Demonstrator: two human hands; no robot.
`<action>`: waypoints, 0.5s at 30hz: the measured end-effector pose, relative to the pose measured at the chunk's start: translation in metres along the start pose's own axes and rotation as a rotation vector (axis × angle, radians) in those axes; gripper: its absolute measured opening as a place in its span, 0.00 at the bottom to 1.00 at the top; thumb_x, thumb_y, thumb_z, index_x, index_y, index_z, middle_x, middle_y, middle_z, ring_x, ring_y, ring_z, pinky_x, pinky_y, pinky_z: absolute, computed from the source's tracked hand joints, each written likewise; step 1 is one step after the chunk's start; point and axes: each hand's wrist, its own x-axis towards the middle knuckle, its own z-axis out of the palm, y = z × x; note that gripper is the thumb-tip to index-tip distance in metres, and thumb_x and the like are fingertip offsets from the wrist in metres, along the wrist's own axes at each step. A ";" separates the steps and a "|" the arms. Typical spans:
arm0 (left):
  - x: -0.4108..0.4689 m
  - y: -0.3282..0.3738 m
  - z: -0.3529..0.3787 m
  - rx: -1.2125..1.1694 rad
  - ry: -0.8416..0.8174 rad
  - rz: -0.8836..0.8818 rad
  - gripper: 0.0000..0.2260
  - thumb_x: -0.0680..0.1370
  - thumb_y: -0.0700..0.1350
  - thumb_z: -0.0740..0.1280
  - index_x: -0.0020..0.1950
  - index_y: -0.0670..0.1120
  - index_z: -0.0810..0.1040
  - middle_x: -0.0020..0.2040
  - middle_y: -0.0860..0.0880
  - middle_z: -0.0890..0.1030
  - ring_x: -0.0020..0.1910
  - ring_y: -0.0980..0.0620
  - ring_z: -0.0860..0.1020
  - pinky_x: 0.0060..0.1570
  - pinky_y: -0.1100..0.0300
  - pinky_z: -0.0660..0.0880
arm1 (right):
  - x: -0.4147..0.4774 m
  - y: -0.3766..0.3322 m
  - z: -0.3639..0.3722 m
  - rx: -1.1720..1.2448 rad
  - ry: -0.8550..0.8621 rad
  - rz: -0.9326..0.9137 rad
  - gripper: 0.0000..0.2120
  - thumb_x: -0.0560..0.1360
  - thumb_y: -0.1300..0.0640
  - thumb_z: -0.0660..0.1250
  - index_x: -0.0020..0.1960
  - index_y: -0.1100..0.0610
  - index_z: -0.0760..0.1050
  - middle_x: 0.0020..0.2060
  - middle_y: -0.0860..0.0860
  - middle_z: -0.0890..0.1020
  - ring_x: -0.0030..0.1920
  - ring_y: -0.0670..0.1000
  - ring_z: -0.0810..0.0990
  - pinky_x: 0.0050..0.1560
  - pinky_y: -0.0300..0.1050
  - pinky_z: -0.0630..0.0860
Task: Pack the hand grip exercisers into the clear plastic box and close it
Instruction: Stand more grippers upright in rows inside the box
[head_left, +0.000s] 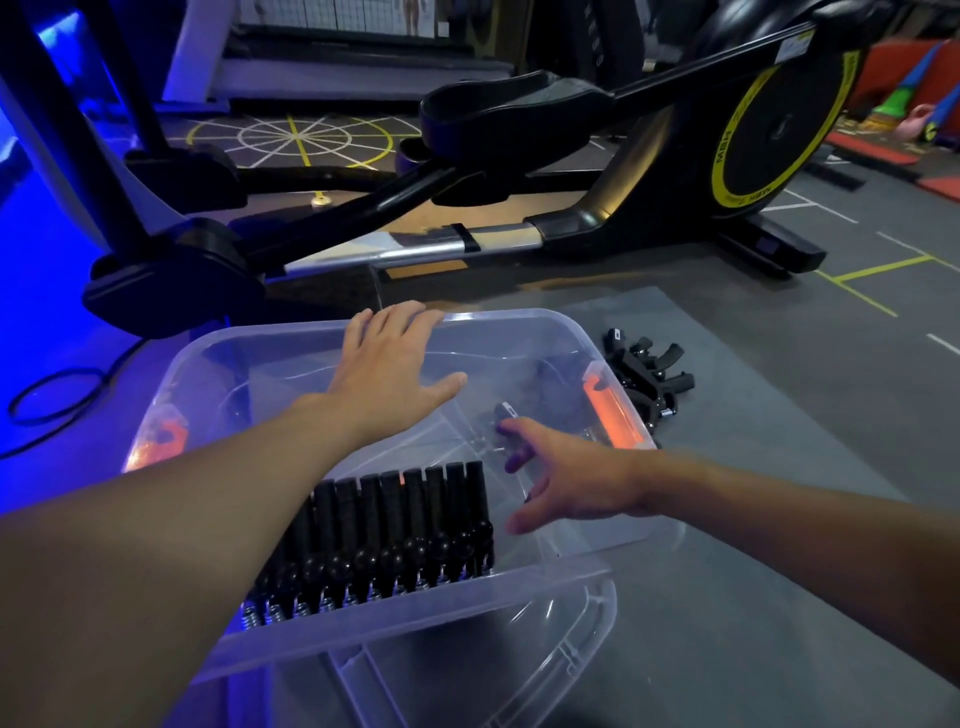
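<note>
Box: clear plastic box (545, 332) on the floor mat (753, 519), open; lid (467, 649) lies under/in front of its near edge, not on yet.
Packed: row of grip exercisers (395, 525) stands along near wall, handles up, springs down, side by side.
Loose pile: remaining exercisers (649, 374) on mat just outside box's right wall, beyond the orange latch (613, 410).
L hand: left hand (384, 358) flat, fingers apart, gripping far rim; steadying box, holding nothing else.
R hand: right hand (566, 478) inside box, right of the row, fingers loosely curled round a dark exerciser (506, 431); grip looks partial, can't tell how firm.
Key relation: row's free end lies left & nearer of R hand; item's long axis approx. runs away from viewer. R hand nearer pile.
Stage: judged mid-pack; closing later.
</note>
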 end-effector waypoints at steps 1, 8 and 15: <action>0.002 0.004 0.000 -0.014 -0.008 0.007 0.31 0.77 0.61 0.64 0.76 0.49 0.61 0.75 0.50 0.63 0.75 0.50 0.58 0.76 0.47 0.46 | -0.005 -0.002 -0.005 -0.002 0.039 -0.027 0.45 0.68 0.56 0.79 0.76 0.48 0.55 0.60 0.48 0.74 0.48 0.48 0.79 0.45 0.39 0.76; 0.027 0.054 0.007 -0.111 -0.044 0.096 0.30 0.77 0.61 0.64 0.75 0.50 0.63 0.74 0.51 0.64 0.74 0.52 0.60 0.76 0.44 0.48 | -0.035 -0.003 -0.057 0.062 0.510 -0.250 0.15 0.73 0.59 0.72 0.57 0.51 0.75 0.42 0.48 0.83 0.38 0.45 0.80 0.41 0.40 0.78; 0.047 0.103 0.016 -0.100 -0.129 0.131 0.37 0.73 0.71 0.59 0.76 0.52 0.61 0.75 0.52 0.62 0.77 0.50 0.55 0.74 0.42 0.49 | -0.035 0.072 -0.077 -0.007 0.770 0.028 0.06 0.73 0.60 0.67 0.50 0.56 0.78 0.39 0.48 0.81 0.42 0.50 0.80 0.45 0.41 0.75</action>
